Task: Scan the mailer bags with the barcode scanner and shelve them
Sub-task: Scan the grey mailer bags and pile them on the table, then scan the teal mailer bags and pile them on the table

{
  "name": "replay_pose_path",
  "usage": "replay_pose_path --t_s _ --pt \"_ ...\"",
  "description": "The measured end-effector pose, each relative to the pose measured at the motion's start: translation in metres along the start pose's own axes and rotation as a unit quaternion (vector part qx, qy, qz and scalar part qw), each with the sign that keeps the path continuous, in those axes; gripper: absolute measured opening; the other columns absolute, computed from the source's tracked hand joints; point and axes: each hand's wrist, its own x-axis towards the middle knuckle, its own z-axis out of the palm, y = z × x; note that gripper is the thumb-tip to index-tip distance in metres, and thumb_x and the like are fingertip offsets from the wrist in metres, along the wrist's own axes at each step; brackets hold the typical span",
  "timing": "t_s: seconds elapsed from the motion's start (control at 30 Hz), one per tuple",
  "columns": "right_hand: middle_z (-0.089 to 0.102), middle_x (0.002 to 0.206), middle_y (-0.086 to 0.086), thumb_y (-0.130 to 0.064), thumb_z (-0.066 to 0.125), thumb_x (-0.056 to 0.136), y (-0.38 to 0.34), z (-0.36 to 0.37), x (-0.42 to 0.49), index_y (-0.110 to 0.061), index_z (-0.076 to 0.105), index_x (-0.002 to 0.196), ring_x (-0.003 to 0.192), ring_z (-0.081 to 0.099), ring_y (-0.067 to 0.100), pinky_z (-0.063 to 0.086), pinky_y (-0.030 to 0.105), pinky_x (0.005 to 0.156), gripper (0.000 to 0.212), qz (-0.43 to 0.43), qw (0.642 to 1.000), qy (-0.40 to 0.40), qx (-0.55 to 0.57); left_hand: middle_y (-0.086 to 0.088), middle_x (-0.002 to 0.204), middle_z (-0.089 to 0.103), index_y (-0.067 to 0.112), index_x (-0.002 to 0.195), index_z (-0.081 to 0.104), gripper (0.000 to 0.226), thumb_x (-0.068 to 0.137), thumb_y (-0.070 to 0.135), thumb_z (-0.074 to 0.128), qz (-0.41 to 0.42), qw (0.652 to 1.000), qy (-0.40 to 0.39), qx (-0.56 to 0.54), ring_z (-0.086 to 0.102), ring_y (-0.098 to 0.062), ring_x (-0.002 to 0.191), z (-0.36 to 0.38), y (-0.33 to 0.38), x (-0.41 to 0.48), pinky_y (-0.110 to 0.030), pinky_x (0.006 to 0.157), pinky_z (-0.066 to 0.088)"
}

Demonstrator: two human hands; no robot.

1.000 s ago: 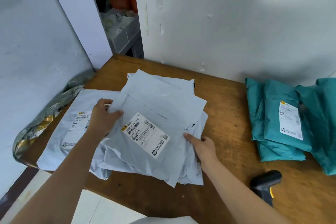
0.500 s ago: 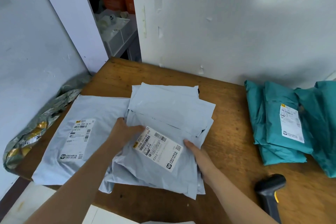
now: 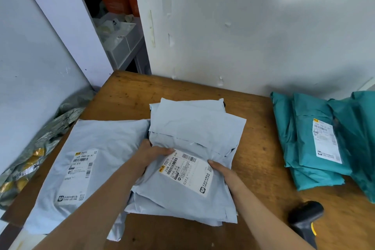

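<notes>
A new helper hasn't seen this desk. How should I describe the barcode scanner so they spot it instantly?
Find the wooden table. At its near right corner, in front of the teal mailer bags, lies the barcode scanner. It is the only black, hard object, with a yellow patch; its neighbours are soft bags.

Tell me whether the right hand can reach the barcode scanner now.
Probably yes: the barcode scanner lies near the right hand with only bare table between, though that hand must release the grey mailer first.
</notes>
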Motion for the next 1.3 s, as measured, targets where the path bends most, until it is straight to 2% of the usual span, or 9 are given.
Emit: replay_pose_path --t_s 0.1,0.23,0.33,0.5,0.63,0.77,0.97,1.13,1.3 --pt "0.074 0.063 -0.006 -0.022 0.084 0.069 -0.035 -0.008 0.002 -0.011 0.067 0.097 0.055 0.070 0.006 0.050 0.015 0.045 0.035 -0.041 0.997 0.059 -0.015 -0.007 0.093 0.076 0.006 0.106 0.065 0.048 0.062 0.000 0.083 0.046 0.998 -0.023 -0.039 0.071 -0.025 0.090 0.023 0.031 -0.009 -0.036 0.080 0.057" --pt "0.076 0.079 -0.001 -0.022 0.077 0.078 -0.088 -0.015 0.017 -0.014 0.066 0.097 0.067 0.072 0.012 0.053 0.019 0.050 0.024 -0.093 0.994 0.062 -0.005 -0.003 0.095 0.070 0.015 0.100 0.061 0.056 0.053 0.020 0.092 0.097 0.995 0.006 -0.007 0.067 -0.023 0.093 0.034 0.082 0.032 -0.034 0.081 0.054" --pt "0.072 0.104 0.002 -0.028 0.080 0.075 -0.110 -0.012 0.039 -0.014 0.060 0.116 0.087 0.069 0.016 0.053 0.022 0.058 0.047 -0.114 0.989 0.095 -0.011 -0.005 0.111 0.069 0.010 0.117 0.057 0.098 0.033 0.046 0.094 0.086 0.994 0.001 0.062 0.066 -0.023 0.103 0.032 0.107 0.077 -0.041 0.091 0.053" --pt "0.065 0.100 -0.003 -0.024 0.080 0.076 -0.101 -0.010 0.055 -0.011 0.055 0.119 0.082 0.062 0.009 0.051 0.013 0.053 0.051 -0.096 0.989 0.108 -0.009 -0.001 0.120 0.062 0.007 0.124 0.050 0.088 0.052 0.040 0.090 0.033 0.992 -0.008 0.123 0.058 -0.021 0.111 0.037 0.084 0.097 -0.040 0.098 0.047" --pt "0.049 0.135 -0.003 -0.043 0.085 0.064 -0.099 -0.012 0.063 -0.011 0.032 0.142 0.118 0.054 0.022 0.046 0.031 0.094 0.099 -0.155 0.950 0.242 -0.123 -0.006 0.135 0.046 0.016 0.137 0.031 0.115 0.046 0.066 0.081 0.058 0.979 0.062 0.185 0.048 -0.028 0.122 0.037 0.074 0.097 -0.048 0.104 0.041" --pt "0.033 0.154 0.000 -0.056 0.071 0.073 -0.095 0.002 0.060 -0.022 0.009 0.153 0.137 0.039 0.022 0.036 0.038 0.111 0.107 -0.198 0.922 0.189 -0.273 -0.013 0.157 0.016 0.023 0.152 0.002 0.087 0.089 0.035 0.061 0.196 0.867 0.164 0.428 0.022 -0.033 0.143 0.053 0.086 0.080 -0.053 0.116 0.012" --pt "0.037 0.146 -0.013 -0.051 0.061 0.085 -0.108 -0.040 0.021 -0.023 0.018 0.153 0.136 0.035 0.010 0.026 0.032 0.115 0.085 -0.187 0.955 0.133 -0.188 -0.010 0.161 -0.001 0.024 0.152 0.006 0.057 0.101 0.040 0.026 0.261 0.761 0.068 0.590 0.004 -0.027 0.148 0.109 0.078 0.049 -0.051 0.117 -0.001" --pt "0.050 0.140 0.009 -0.040 0.060 0.089 -0.091 -0.129 -0.011 -0.012 0.040 0.141 0.115 0.056 0.025 0.047 0.036 0.095 0.062 -0.102 0.910 0.368 -0.162 -0.011 0.141 0.046 0.010 0.130 0.051 0.034 0.098 0.020 0.043 0.416 0.817 0.011 0.400 0.042 -0.026 0.131 0.190 0.081 0.016 -0.033 0.111 0.028" --pt "0.056 0.068 0.010 -0.017 0.055 0.092 -0.071 -0.210 -0.055 -0.008 0.053 0.085 0.045 0.056 0.017 0.043 0.024 0.048 0.012 -0.046 0.919 0.390 -0.043 -0.002 0.124 0.055 0.014 0.131 0.041 0.050 0.091 0.040 0.056 0.231 0.923 -0.151 0.268 0.055 -0.019 0.113 0.298 0.077 0.001 -0.029 0.095 0.045"
